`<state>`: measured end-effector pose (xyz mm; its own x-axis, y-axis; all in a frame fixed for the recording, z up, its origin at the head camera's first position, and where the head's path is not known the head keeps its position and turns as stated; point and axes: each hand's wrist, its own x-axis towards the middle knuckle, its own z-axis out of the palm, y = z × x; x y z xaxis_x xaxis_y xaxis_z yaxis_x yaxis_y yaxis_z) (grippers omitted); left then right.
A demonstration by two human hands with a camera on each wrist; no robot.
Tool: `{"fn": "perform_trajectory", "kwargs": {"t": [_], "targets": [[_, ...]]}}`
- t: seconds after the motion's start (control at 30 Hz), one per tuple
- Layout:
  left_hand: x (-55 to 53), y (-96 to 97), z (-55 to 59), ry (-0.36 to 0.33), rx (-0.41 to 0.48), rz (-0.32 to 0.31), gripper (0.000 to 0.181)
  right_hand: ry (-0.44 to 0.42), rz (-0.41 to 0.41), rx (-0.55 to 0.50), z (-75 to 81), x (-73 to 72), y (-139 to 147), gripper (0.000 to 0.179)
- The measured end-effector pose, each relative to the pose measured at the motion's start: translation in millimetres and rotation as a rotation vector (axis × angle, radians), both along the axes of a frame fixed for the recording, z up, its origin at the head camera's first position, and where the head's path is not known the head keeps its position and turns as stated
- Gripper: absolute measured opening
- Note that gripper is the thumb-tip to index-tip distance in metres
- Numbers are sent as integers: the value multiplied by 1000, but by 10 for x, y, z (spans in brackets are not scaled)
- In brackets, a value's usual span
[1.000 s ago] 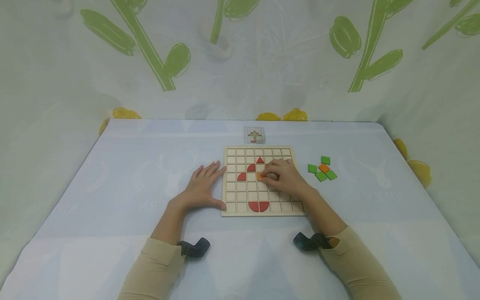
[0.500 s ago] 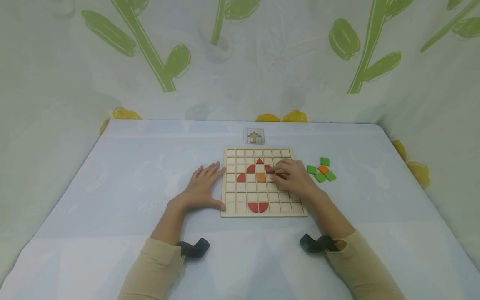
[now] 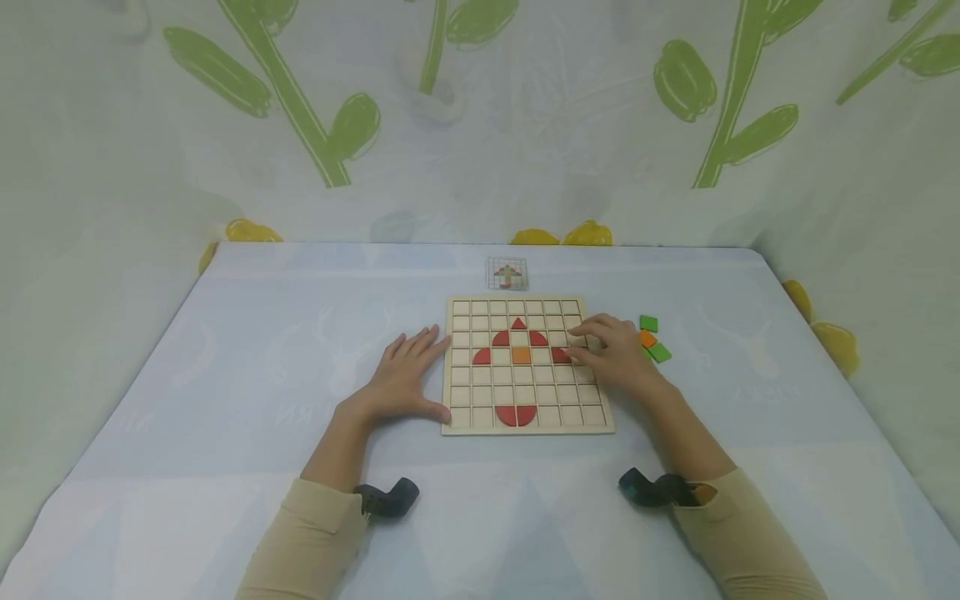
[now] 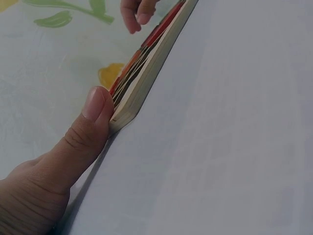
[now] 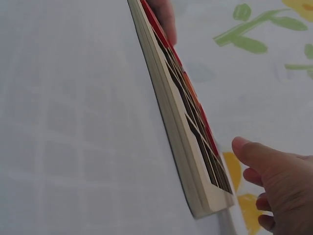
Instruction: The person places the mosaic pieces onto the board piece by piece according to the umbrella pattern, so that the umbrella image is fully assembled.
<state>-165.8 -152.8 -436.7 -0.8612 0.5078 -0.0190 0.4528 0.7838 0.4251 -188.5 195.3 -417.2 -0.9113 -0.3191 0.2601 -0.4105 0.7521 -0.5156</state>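
A wooden grid board (image 3: pixel 461 396) lies on the table. My left hand (image 3: pixel 405 379) is spread beside it, fingertips at the left edge and thumb (image 4: pixel 80 139) against the near corner. On the board, an orange square tile (image 3: pixel 521 355) sits below a red triangle (image 3: pixel 518 323). Red quarter-circle tiles (image 3: pixel 500 339) flank them on both sides, and two more (image 3: pixel 507 415) form a half circle near the front. Over the board's right edge hovers my right hand (image 3: pixel 618 354), thumb and fingers apart with nothing between them; its thumb tip overlaps a red quarter circle (image 3: pixel 559 356).
A small pattern card (image 3: pixel 507 273) lies behind the board. Right of the board, several loose green tiles (image 3: pixel 648 322) and an orange one (image 3: pixel 647 338) lie together, partly hidden by my right hand. A leaf-patterned cloth wall (image 3: pixel 525 167) rises behind the table.
My right hand has let go of the orange square, which now sits in its cell, and moved right towards the loose tiles. My left hand stays put.
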Motion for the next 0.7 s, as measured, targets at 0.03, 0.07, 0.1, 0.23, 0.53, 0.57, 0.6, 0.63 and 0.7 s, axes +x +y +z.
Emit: {"fn": "perform_trajectory", "kwargs": {"t": [0.03, 0.07, 0.1, 0.23, 0.53, 0.57, 0.6, 0.63, 0.7], "targets": [[3, -2, 1, 1, 0, 0, 121, 11, 1, -12, -3, 1, 22, 30], [5, -2, 1, 2, -1, 0, 121, 24, 4, -23, -4, 4, 44, 30], [7, -2, 2, 3, -3, 1, 121, 40, 7, -29, -9, 7, 68, 30], [8, 4, 0, -2, 3, -3, 120, 112, 20, -53, -25, 21, 163, 29], [-3, 11, -14, -6, -2, 1, 120, 136, -70, -44, -26, 34, 399, 30], [-2, 9, -12, -7, -1, 1, 120, 138, -77, -44, -29, 31, 430, 30], [-1, 7, -10, -6, 0, 2, 121, 136, -86, -39, -31, 30, 460, 30], [-1, 4, -9, -3, 2, 0, 120, 136, -91, -42, -32, 31, 488, 30], [-1, -3, -8, 5, 3, -3, 120, 141, -99, -51, -39, 30, 548, 30]]}}
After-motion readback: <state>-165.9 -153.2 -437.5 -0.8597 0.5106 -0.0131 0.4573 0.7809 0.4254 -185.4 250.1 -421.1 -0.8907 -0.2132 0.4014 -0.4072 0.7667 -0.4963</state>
